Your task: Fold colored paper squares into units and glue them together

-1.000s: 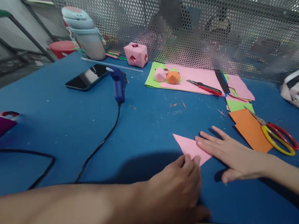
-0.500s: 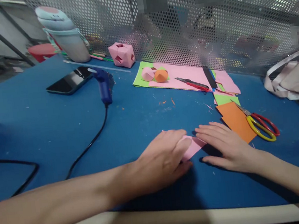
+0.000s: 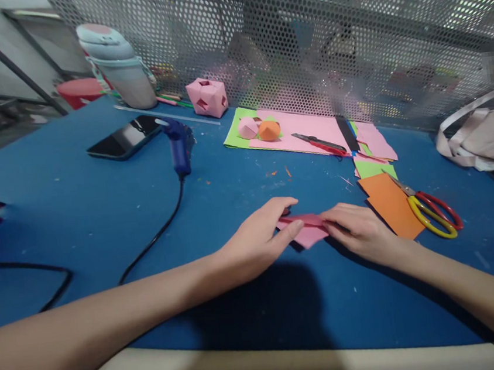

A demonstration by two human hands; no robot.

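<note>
A small folded piece of pink paper (image 3: 309, 235) is between my two hands, low over the blue table (image 3: 216, 223). My left hand (image 3: 257, 240) holds its left end, thumb on the near side and fingers behind. At the right end, the fingertips of my right hand (image 3: 361, 229) pinch the paper's corner. A raised fold runs along its upper edge. To the right of my right hand lie orange paper sheets (image 3: 393, 208) and scissors (image 3: 435, 212) with red and yellow handles.
Behind my hands are a red utility knife (image 3: 322, 143), stacked pink paper (image 3: 284, 123) and small pink and orange paper shapes (image 3: 269, 130). A blue glue gun (image 3: 179, 151), phone (image 3: 125, 138), pink paper cube (image 3: 208, 98) and bottle (image 3: 122, 71) stand left. A perforated metal panel (image 3: 258, 42) borders the back.
My right hand has gone from lying spread beside the paper to pinching its right end. My left hand has turned and lifted off the paper's top, now gripping its left side.
</note>
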